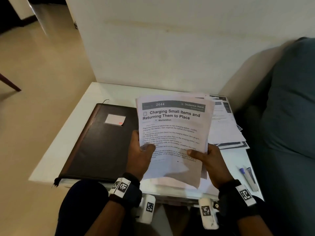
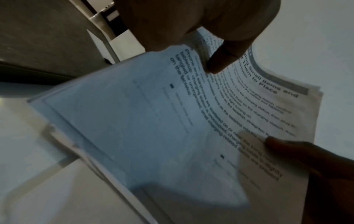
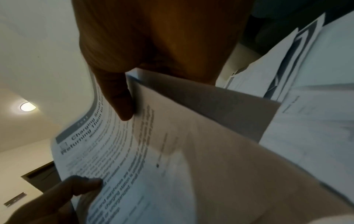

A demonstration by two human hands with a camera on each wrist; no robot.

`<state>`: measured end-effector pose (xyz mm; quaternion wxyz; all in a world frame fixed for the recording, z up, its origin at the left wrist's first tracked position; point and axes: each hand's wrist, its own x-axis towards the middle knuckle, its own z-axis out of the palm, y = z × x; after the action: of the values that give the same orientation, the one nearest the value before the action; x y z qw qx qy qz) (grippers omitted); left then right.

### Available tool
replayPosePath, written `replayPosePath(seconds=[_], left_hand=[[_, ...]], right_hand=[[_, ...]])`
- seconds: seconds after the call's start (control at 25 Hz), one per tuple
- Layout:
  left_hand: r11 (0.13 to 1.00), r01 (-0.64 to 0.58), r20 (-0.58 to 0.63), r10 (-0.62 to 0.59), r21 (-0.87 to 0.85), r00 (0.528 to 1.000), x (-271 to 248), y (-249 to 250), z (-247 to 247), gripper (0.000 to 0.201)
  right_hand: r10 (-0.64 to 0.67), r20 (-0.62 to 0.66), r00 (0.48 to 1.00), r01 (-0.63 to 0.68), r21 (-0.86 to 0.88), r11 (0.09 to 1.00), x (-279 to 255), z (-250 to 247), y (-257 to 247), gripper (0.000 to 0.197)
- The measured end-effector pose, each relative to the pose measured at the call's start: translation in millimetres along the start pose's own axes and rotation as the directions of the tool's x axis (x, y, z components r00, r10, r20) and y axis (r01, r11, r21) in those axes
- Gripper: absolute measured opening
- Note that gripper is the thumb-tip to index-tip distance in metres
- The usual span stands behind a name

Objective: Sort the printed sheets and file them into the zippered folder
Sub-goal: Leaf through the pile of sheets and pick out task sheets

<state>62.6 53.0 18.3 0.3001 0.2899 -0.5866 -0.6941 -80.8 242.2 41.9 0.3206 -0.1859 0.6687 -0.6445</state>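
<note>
I hold a stack of printed sheets point(image 1: 172, 133) upright above the white table, its top page headed "Charging Small Items and Returning Them to Place". My left hand point(image 1: 141, 155) grips the stack's left edge with the thumb on the front. My right hand point(image 1: 208, 160) grips the right edge the same way. The left wrist view has the stack point(image 2: 172, 121) with both thumbs on it; so does the right wrist view point(image 3: 143, 159). The dark zippered folder point(image 1: 100, 142) lies shut on the table, left of the stack.
More loose printed sheets point(image 1: 226, 126) lie fanned out on the table's point(image 1: 68, 133) far right. A pen point(image 1: 245, 176) lies near the right front edge. A teal sofa point(image 1: 289, 99) stands right of the table, and a white wall rises behind it.
</note>
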Motion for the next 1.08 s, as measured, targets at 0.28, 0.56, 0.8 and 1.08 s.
replayPosePath(seconds=[0.28,0.56,0.8,1.08], left_hand=[[0.987,-0.112,-0.028,0.116,0.118,0.993,4.2,-3.8,8.3,0.065],[0.992,-0.002,-0.131,0.018,0.126,0.991,3.6,-24.5,11.5,0.064],[0.989,0.011,-0.092,0.002,0.147,0.996,3.4,-25.8,9.7,0.054],[0.987,0.147,-0.470,-0.157,-0.058,0.869,-18.4,-39.1,-59.0,0.022]], right_hand=[[-0.101,-0.055,0.993,0.098,-0.063,0.993,14.2,5.4,15.4,0.035],[0.001,-0.078,0.997,-0.010,-0.126,0.992,15.0,11.9,63.4,0.040],[0.035,-0.120,0.992,-0.054,-0.155,0.986,18.6,13.7,65.2,0.032],[0.188,-0.139,0.972,-0.203,-0.103,0.974,17.5,21.5,55.9,0.045]])
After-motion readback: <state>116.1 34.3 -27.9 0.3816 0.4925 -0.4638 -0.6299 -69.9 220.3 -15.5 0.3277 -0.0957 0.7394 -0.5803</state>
